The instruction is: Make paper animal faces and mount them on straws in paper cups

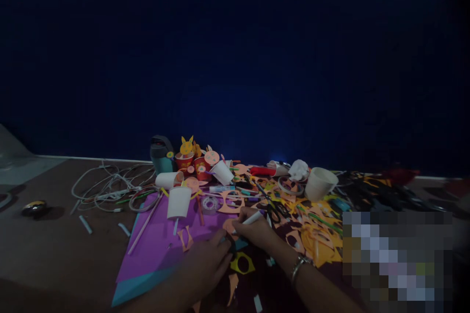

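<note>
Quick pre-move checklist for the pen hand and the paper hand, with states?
1. Right hand grips white pen: ok.
2. Left hand presses down beside the pen tip: ok.
3. What lies under the pen tip: cannot tell, too dark.
4. Purple sheet flat under the work: ok.
5. Space around the hands: not ok, orange scraps and scissors crowd close.
6. Upturned white cup apart from both hands: ok.

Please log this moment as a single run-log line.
right hand: grips white pen | left hand: flat on purple sheet | nearby: scissors, white cup
</note>
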`<state>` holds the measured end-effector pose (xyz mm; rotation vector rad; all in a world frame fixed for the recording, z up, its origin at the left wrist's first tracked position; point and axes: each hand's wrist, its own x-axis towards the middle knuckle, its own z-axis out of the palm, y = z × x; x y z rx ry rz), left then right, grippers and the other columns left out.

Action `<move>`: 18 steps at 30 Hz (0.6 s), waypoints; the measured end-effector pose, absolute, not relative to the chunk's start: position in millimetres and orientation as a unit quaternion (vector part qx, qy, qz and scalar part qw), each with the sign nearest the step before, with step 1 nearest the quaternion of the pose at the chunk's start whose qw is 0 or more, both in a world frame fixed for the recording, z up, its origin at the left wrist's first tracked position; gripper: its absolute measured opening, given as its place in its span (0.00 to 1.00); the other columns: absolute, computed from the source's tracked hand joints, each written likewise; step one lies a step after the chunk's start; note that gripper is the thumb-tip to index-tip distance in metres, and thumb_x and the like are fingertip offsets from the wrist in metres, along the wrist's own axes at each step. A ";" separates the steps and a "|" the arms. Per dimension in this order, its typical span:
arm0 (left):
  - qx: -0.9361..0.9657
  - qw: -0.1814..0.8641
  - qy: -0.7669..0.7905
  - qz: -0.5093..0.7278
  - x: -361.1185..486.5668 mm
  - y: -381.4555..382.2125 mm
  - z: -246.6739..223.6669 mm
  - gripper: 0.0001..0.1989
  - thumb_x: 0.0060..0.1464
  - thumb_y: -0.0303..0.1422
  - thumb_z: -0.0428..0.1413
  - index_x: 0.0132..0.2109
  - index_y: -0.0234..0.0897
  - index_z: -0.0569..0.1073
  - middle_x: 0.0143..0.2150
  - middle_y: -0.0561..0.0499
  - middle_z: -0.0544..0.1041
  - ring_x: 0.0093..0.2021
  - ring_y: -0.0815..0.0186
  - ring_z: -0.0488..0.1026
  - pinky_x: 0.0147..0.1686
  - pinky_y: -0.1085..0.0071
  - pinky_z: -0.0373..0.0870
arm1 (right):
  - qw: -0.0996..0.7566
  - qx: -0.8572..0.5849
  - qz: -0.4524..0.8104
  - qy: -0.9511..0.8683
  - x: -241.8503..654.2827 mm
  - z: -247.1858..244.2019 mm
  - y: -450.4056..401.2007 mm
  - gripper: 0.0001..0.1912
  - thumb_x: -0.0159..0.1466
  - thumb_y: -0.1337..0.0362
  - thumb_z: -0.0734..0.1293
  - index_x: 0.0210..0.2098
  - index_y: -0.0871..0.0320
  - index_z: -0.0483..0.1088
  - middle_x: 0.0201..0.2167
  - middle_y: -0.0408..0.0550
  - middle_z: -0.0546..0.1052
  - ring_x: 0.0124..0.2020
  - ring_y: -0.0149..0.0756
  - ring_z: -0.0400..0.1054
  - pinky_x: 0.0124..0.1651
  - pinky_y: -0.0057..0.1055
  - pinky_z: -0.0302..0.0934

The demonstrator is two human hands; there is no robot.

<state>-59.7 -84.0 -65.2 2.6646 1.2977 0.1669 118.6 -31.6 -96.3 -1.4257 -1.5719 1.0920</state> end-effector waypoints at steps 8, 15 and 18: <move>0.893 0.077 0.440 0.050 -58.8 -83.9 -64.9 0.11 0.60 0.35 0.43 0.46 0.44 0.67 0.52 0.51 0.69 0.35 0.62 0.72 0.34 0.65 0.68 | 0.366 -0.551 0.425 -0.617 119.6 -98.0 -31.8 0.09 0.52 0.62 0.66 0.22 0.57 0.61 0.15 0.37 0.65 0.18 0.26 0.58 0.20 0.20 0.50; 0.893 0.089 0.439 0.048 -59.3 -84.0 -63.5 0.11 0.61 0.36 0.43 0.46 0.44 0.67 0.51 0.51 0.69 0.36 0.63 0.72 0.36 0.67 0.68 | 0.366 -0.557 0.417 -0.618 119.5 -97.2 -30.6 0.09 0.52 0.63 0.65 0.21 0.57 0.61 0.14 0.36 0.65 0.17 0.25 0.57 0.19 0.20 0.49; 0.893 0.087 0.440 0.046 -59.2 -84.0 -63.8 0.11 0.61 0.36 0.43 0.46 0.44 0.67 0.51 0.51 0.69 0.36 0.63 0.72 0.35 0.67 0.68 | 0.364 -0.552 0.428 -0.615 119.6 -100.4 -30.1 0.09 0.52 0.62 0.66 0.22 0.57 0.61 0.15 0.37 0.66 0.18 0.26 0.58 0.19 0.20 0.50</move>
